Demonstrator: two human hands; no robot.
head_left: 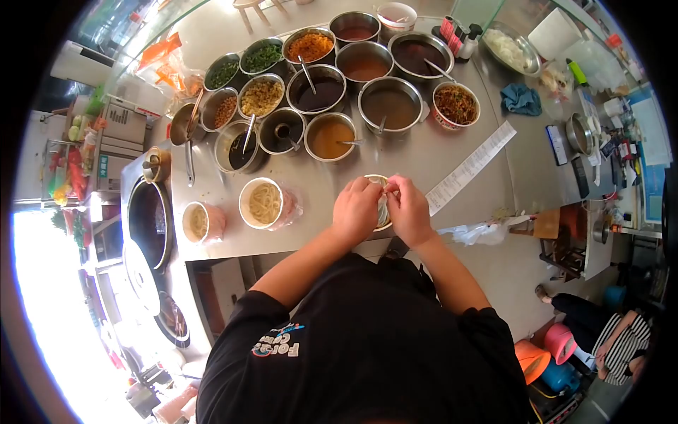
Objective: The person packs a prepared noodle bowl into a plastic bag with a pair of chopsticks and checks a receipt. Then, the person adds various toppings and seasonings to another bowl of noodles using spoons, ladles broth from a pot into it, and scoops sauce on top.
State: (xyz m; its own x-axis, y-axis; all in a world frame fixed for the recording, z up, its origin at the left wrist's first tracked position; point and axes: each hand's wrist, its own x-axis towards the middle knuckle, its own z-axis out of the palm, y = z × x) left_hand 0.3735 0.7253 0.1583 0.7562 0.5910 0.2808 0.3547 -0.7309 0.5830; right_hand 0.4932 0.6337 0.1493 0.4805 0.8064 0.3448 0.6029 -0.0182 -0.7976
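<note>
Both hands are working close together over a round bowl [383,228] at the near edge of the steel counter [441,159]. The left hand [357,206] and right hand [409,210] are bringing bent fingers together above the bowl; whether they are pinching anything — or simply touching — cannot be told. The bowl is sitting directly beneath the grip, its pale contents mostly hidden.

Left of the grip, a larger tub [288,205] is holding pale, glossy noodles [264,202], with a smaller tub [214,220] of similar strands farther left; clear, crinkled film is surrounding both.

Ahead and slightly left, a round metal pot [331,160] is holding smooth amber liquid [328,134], a spoon resting inside. Beyond it are standing chopped orange pieces [311,46], chopped greens [262,56] and dark liquid [318,93], each in metal. Ahead and right, a patterned bowl [455,127] is holding coarse, reddish-brown shreds [455,103]. Right of the grip, a long printed paper strip [472,168] is lying diagonally — a crumpled blue cloth [521,99] beyond it.
</note>
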